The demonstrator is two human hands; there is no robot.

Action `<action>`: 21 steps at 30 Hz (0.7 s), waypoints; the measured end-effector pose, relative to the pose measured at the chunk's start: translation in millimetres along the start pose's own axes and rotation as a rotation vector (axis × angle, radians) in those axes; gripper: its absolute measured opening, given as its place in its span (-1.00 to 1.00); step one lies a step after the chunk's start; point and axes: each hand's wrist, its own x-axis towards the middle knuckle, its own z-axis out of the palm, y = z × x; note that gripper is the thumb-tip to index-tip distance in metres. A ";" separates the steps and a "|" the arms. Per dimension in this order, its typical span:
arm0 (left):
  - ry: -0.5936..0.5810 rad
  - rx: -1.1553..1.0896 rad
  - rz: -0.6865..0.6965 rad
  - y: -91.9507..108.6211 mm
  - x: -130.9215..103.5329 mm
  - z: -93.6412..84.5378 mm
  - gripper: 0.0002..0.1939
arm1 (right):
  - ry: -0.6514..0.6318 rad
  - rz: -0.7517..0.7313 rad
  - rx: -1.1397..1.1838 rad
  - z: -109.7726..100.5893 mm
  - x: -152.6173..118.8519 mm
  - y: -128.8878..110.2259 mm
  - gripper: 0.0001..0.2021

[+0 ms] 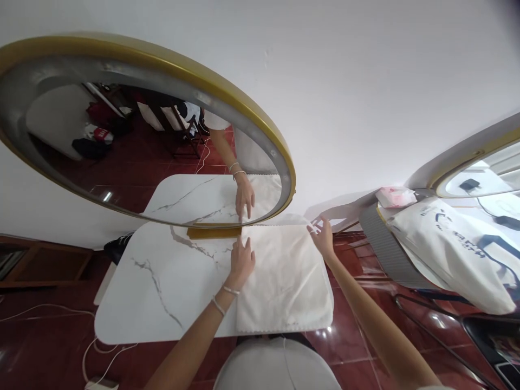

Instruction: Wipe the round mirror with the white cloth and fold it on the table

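White scalloped-edge cloth (284,281) spread over right end of marble-patterned bench (125,303), extending nearward from left hand (242,261) at far-left corner and right hand (324,238) by far-right; cannot tell whether either pinches.

I see my cream-white cloth (286,281) against a white table (122,303), grey-veined like marble. Around me are a gold-rimmed mirror (195,70), dark red, glossy tiles (357,352) and an off-white bag (434,238) printed in navy.
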 end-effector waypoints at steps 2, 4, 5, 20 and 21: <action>0.056 0.022 0.116 4.3 -5.9 12.3 -0.55 | -0.082 -0.108 -0.091 16.7 -23.9 0.9 -0.42; 0.090 0.047 0.212 6.9 -0.6 20.8 -0.54 | -0.205 -0.213 -0.318 37.0 -44.2 4.1 -0.47; 0.093 0.060 0.219 8.0 5.9 23.5 -0.51 | -0.252 -0.238 -0.464 47.2 -50.2 6.5 -0.47; -0.071 0.012 -0.041 26.4 126.3 41.2 -0.51 | -0.277 -0.228 -0.899 97.0 36.5 5.7 -0.53; -0.058 0.010 -0.023 26.4 120.0 39.9 -0.51 | -0.273 -0.238 -0.901 95.9 32.4 5.9 -0.52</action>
